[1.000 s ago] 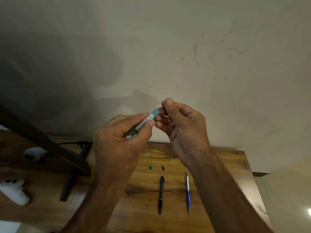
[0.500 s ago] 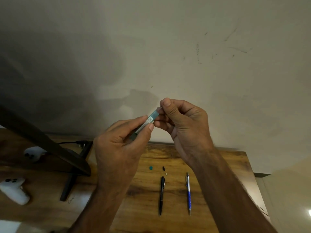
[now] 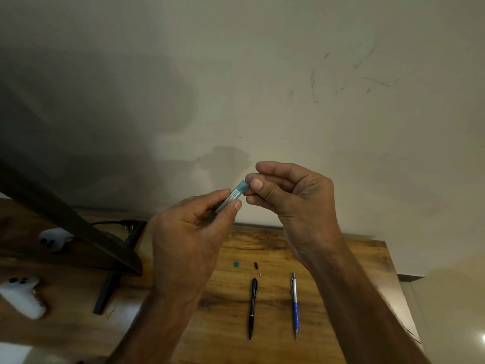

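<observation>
My left hand grips a small teal lead tube with a white label, held up in front of the wall. My right hand pinches at the tube's upper open end with thumb and fingers. What lies between those fingertips is too small to tell. Below on the wooden table lie a black pen and a blue and silver mechanical pencil, side by side. Above them sit a small teal cap, a tiny black piece and a tiny pale piece.
A dark monitor on a stand stands at the left, with a black cable behind it. Two white controllers lie at the far left. The table's right edge runs near the pencil; the wall is close behind.
Both hands and the tube have dropped slightly and shifted a little. My right thumb now sits at the tube's open end. The pens on the table have not moved.
</observation>
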